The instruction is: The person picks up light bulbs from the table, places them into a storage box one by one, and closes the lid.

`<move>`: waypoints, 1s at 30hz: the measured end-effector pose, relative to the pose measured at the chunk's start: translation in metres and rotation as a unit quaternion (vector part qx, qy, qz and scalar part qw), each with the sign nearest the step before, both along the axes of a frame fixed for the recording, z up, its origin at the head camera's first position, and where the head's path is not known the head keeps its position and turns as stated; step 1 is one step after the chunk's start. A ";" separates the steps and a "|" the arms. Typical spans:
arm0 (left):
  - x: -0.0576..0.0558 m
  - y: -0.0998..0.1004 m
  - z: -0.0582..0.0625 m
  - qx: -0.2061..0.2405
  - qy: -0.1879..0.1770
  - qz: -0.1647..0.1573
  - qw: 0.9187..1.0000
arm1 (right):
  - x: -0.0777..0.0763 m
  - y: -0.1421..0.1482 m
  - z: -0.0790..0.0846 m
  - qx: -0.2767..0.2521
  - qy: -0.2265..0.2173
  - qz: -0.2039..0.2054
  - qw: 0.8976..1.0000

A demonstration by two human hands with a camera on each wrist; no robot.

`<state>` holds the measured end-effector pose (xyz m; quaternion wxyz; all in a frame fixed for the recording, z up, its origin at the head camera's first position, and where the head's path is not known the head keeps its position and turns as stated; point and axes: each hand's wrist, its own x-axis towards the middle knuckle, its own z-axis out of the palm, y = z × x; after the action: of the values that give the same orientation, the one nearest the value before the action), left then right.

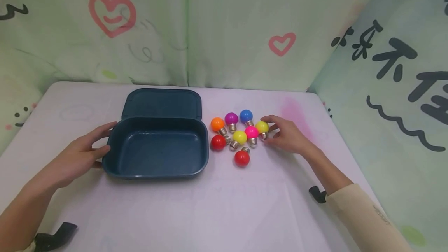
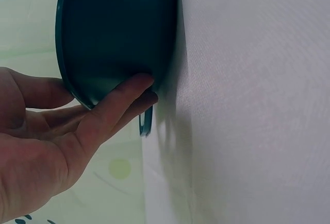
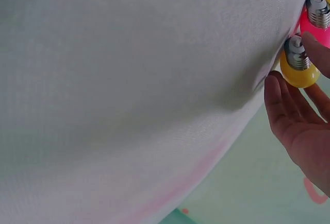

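Observation:
A dark blue plastic box (image 1: 157, 149) stands uncovered on the table, left of several colored light bulbs. My left hand (image 1: 82, 153) is at the box's left end, its fingers fairly straight against the outer wall, with one digit at the rim in the left wrist view. At the right edge of the bulb group, my right hand (image 1: 288, 135) holds a yellow light bulb (image 1: 261, 127) between thumb and fingers. That bulb's silver screw base (image 3: 297, 54) shows close to the tabletop. Beside it lie a pink bulb (image 1: 251, 132) and another yellow bulb (image 1: 239, 137).
Blue (image 1: 246, 115), purple (image 1: 231, 118) and orange (image 1: 217, 123) bulbs lie farther back. One red bulb (image 1: 218, 142) is near the box, another red bulb (image 1: 242, 158) nearer me. A dark blue lid (image 1: 162, 103) lies behind the box. Printed cloth (image 1: 224, 30) hangs behind the table.

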<state>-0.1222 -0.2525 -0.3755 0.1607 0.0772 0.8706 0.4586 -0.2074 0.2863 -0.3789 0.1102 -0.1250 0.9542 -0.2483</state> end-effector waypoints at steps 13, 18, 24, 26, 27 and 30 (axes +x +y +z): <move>0.002 0.000 0.000 -0.004 0.001 -0.002 1.000 | -0.002 0.004 -0.005 -0.023 -0.007 -0.009 1.000; 0.002 0.000 0.001 0.000 0.002 -0.003 1.000 | -0.001 0.005 -0.006 -0.023 -0.016 -0.018 0.999; 0.002 -0.001 0.001 0.000 0.001 -0.004 1.000 | -0.001 0.006 -0.009 -0.016 -0.014 -0.026 0.999; 0.002 -0.001 0.000 -0.001 0.002 -0.004 1.000 | 0.000 0.007 -0.009 -0.015 -0.006 -0.024 1.000; 0.002 -0.001 0.000 -0.001 0.002 -0.005 1.000 | 0.000 0.006 -0.009 -0.015 -0.003 -0.024 1.000; 0.001 -0.001 0.000 0.000 0.003 -0.006 1.000 | 0.000 0.006 -0.007 -0.017 0.004 -0.027 0.999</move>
<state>-0.1208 -0.2535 -0.3755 0.1606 0.0844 0.8704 0.4577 -0.2073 0.2924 -0.3864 0.0971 -0.1025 0.9534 -0.2668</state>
